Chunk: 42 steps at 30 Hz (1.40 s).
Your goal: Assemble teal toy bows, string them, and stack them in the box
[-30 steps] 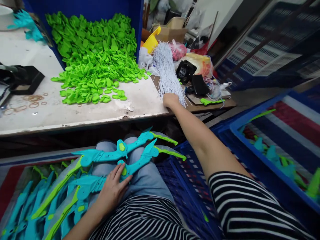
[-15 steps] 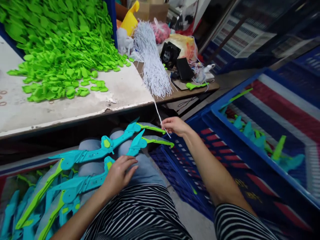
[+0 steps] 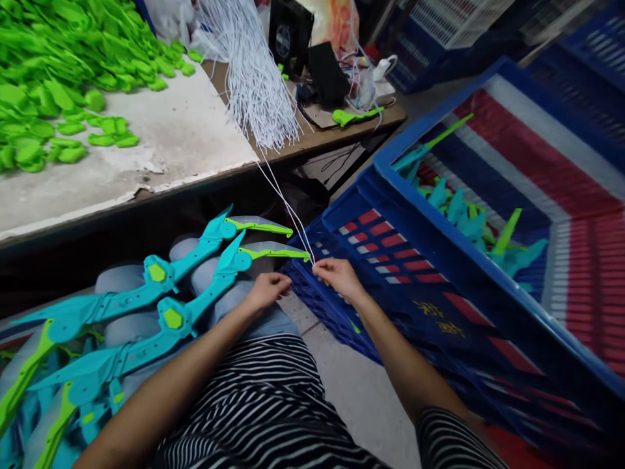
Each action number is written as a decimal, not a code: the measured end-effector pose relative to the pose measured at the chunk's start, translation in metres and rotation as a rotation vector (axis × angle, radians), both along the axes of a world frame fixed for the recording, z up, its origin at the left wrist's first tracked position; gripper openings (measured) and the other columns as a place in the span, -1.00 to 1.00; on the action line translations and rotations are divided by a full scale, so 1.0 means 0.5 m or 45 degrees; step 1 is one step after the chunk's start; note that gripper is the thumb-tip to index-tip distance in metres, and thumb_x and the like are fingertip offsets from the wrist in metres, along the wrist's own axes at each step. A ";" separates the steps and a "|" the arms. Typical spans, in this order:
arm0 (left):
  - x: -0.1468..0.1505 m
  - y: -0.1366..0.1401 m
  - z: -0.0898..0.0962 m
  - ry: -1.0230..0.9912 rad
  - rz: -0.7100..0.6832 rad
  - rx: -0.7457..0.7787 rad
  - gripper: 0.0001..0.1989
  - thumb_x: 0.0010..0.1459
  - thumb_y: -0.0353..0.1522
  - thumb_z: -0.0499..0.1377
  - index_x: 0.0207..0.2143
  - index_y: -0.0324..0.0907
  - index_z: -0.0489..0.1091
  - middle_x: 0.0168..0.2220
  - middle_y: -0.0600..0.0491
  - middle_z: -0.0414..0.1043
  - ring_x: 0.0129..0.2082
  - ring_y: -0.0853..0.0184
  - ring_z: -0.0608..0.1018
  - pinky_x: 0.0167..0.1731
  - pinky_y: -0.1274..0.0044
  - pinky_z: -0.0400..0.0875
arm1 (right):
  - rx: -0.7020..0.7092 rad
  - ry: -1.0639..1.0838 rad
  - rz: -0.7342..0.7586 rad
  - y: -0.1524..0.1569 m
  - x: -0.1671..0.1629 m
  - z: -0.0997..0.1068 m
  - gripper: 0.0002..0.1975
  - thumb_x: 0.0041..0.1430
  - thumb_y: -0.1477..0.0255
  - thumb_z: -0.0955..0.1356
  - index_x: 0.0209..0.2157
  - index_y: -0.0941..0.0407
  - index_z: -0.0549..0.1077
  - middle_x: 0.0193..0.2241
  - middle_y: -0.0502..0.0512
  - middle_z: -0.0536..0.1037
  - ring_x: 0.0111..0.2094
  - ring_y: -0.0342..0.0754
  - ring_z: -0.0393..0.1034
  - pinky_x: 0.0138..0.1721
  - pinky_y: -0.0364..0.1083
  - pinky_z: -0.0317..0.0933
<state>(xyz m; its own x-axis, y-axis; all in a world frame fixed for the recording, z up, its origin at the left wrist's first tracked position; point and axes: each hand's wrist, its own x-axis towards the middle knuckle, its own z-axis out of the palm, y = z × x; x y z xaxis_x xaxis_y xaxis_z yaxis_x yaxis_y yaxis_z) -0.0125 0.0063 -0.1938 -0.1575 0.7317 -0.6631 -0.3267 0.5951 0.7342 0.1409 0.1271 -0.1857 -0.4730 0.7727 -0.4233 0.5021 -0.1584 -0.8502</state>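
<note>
My right hand pinches thin white strings that run up to a thick bundle of white strings on the table. My left hand is close beside it, fingers curled near the strings' lower end; whether it grips them I cannot tell. Two teal and green toy blades lie across my lap, just left of my left hand.
A heap of green plastic parts covers the worn white table. A black fan and cables sit behind the bundle. A blue crate at right holds teal toy parts. More blades lie at lower left.
My right hand came down from the bundle to my lap, drawing strings out with it. My left hand left the blades and moved right to meet it. The view tilted down and right.
</note>
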 end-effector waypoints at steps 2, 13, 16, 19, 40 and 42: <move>0.007 0.021 -0.011 -0.068 0.116 -0.053 -0.92 0.01 -0.41 0.21 -0.50 -0.26 0.42 -0.60 0.11 0.41 -0.59 0.47 0.42 -0.53 0.62 0.22 | 0.018 0.064 -0.071 -0.010 0.003 -0.022 -0.70 -0.22 0.19 0.43 -0.56 0.16 0.46 -0.72 -0.06 0.39 -0.72 -0.25 0.12 -0.68 -0.22 -0.02; 0.032 0.079 -0.051 -0.292 0.257 -0.105 -0.94 0.06 -0.45 0.22 -0.45 -0.28 0.46 -0.59 0.08 0.44 -0.63 0.50 0.43 -0.54 0.63 0.29 | 0.500 0.225 -0.148 -0.012 -0.007 -0.111 -0.75 0.00 0.22 0.37 -0.46 0.14 0.52 -0.54 0.00 0.45 -0.60 -0.21 0.23 -0.59 -0.20 0.11; 0.035 0.081 -0.058 -0.333 0.271 -0.115 -0.95 0.08 -0.48 0.20 -0.41 -0.29 0.46 -0.59 0.08 0.44 -0.64 0.50 0.44 -0.56 0.65 0.29 | 0.631 0.231 -0.121 -0.017 -0.002 -0.124 -0.78 0.06 0.27 0.35 -0.44 0.14 0.52 -0.47 0.03 0.48 -0.56 -0.19 0.28 -0.53 -0.18 0.18; 0.038 0.085 -0.060 -0.365 0.277 -0.117 -0.94 0.09 -0.49 0.18 -0.40 -0.29 0.46 -0.59 0.09 0.44 -0.65 0.51 0.43 -0.57 0.66 0.30 | 0.723 0.236 -0.076 -0.023 -0.002 -0.130 -0.81 0.12 0.31 0.33 -0.42 0.13 0.52 -0.45 0.04 0.49 -0.52 -0.17 0.33 -0.48 -0.16 0.24; 0.037 0.093 0.018 0.050 0.162 0.225 -0.83 0.06 -0.44 0.16 -0.56 -0.27 0.46 -0.77 0.22 0.23 -0.77 0.55 0.21 -0.70 0.65 0.05 | 0.348 0.344 0.009 -0.053 -0.007 -0.074 -0.84 0.07 0.33 0.34 -0.41 0.13 0.49 -0.55 -0.03 0.42 -0.57 -0.20 0.27 -0.55 -0.19 0.15; 0.028 0.097 0.024 0.051 0.170 0.195 -0.82 0.05 -0.42 0.17 -0.58 -0.26 0.47 -0.77 0.21 0.23 -0.76 0.56 0.20 -0.70 0.65 0.04 | 0.170 0.356 -0.098 -0.049 -0.007 -0.070 -0.76 0.02 0.24 0.38 -0.38 0.14 0.50 -0.64 -0.09 0.33 -0.66 -0.25 0.14 -0.63 -0.21 0.02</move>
<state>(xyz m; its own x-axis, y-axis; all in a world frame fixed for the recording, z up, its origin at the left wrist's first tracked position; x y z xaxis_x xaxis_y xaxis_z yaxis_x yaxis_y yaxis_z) 0.0017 0.0549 -0.1820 -0.2838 0.7945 -0.5369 -0.3640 0.4287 0.8269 0.1375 0.1027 -0.2209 -0.4946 0.8508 -0.1775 0.2370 -0.0645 -0.9694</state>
